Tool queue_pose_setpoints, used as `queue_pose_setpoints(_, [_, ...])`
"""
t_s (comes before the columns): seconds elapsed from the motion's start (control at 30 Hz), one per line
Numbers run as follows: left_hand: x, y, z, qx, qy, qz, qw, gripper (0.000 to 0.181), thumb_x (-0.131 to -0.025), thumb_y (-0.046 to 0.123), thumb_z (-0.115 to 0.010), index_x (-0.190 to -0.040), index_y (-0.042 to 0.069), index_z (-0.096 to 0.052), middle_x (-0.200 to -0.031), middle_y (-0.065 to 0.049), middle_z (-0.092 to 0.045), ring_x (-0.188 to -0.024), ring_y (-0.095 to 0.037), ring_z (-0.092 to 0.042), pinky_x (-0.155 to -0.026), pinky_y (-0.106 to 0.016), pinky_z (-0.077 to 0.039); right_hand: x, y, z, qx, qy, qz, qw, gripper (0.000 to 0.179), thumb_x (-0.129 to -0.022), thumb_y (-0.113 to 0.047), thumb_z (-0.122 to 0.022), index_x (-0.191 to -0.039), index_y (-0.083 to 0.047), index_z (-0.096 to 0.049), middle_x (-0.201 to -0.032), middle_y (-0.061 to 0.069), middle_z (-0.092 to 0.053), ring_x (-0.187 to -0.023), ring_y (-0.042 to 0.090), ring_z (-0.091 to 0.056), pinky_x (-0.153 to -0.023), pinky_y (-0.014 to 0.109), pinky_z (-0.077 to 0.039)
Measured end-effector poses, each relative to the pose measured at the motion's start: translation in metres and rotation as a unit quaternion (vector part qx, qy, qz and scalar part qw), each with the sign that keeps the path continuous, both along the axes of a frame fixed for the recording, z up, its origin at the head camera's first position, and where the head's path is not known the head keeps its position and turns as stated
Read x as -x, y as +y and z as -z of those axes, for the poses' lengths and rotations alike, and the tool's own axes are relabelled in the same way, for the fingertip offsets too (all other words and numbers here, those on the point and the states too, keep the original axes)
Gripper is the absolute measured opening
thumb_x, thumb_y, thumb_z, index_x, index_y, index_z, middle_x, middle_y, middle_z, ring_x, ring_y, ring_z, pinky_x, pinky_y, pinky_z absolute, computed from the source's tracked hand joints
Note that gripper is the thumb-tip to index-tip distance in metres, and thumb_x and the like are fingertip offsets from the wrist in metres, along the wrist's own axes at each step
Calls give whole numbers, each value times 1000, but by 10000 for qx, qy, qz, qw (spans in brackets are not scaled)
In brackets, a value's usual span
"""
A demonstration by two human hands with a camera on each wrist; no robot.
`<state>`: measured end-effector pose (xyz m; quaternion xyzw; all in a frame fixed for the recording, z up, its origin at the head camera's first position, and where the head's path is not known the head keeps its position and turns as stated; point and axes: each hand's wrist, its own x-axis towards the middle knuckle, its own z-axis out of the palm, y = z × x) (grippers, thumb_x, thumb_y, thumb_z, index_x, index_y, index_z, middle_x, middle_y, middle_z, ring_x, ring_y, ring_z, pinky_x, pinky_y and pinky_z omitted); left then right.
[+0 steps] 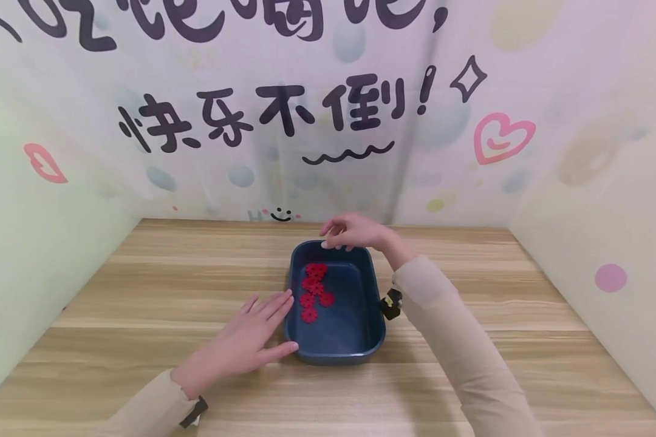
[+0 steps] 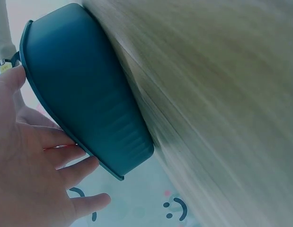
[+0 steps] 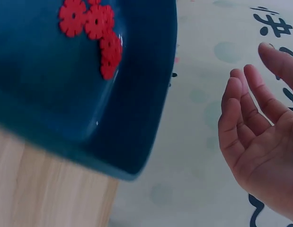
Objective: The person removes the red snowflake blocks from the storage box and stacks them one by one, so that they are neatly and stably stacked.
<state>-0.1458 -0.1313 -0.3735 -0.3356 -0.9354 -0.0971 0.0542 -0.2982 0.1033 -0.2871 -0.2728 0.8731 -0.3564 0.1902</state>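
Note:
A dark blue rectangular bin [image 1: 341, 349] stands on the wooden table, its long sides running away from me. Several red notched discs [image 1: 308, 300], shaped like small gears, lie on its floor toward the left side. My left hand [image 1: 251, 337] rests with straight fingers and thumb at the bin's left rim; the left wrist view shows the fingertips along that rim. Over the far end of the bin hovers my right hand [image 1: 355, 232], its fingers loosely bent. In the right wrist view the palm of that right hand [image 3: 264, 137] faces the camera with nothing in it.
Bare wooden table [image 1: 186, 273] surrounds the bin on all sides. A printed white backdrop [image 1: 251, 176] rises behind the table's far edge, and pale walls stand left and right. A black wrist device [image 1: 391, 303] on the right sleeve hangs close to the bin's right rim.

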Motion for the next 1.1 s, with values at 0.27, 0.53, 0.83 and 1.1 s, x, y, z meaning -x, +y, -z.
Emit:
queue_pose_setpoints(0.27, [1, -2, 1, 30, 18, -6, 10000, 75, -84, 55, -45, -134, 1, -35, -140, -10, -28, -126, -22, -26, -98, -52, -18, 7, -22, 14, -101, -385, 131, 9991, 32, -82, -18, -62, -110, -4, -56, -89, 7, -59, -84, 30, -54, -70, 37, -47])
queue_pose_setpoints(0.53, [2, -3, 2, 43, 0, -14, 10000, 76, -84, 58, -43, -134, 1, -35, -141, -10, -28, -127, -22, -25, -98, -52, -17, 7, -35, 37, -106, -769, 336, 9964, 26, -82, -15, -62, -106, -8, -55, -86, 8, -59, -85, 29, -54, -78, 39, -44])
queue_pose_setpoints(0.83, [2, -2, 2, 42, 10, -15, 10000, 75, -84, 56, -45, -134, 2, -36, -140, -9, -28, -126, -22, -25, -98, -52, -18, 9, -35, 68, -286, -852, 482, 9948, 28, -80, 0, -59, -107, -5, -55, -77, 7, -53, -71, 22, -51, -63, 27, -43])
queue_pose_setpoints(1.1, [1, -2, 2, 47, 35, -27, 10000, 75, -84, 57, -44, -134, 2, -35, -141, -8, -28, -127, -21, -25, -99, -51, -17, 8, -33, 85, -760, -598, 695, 9929, 35, -78, 3, -60, -110, -11, -56, -86, 7, -54, -79, 19, -49, -74, 31, -43])
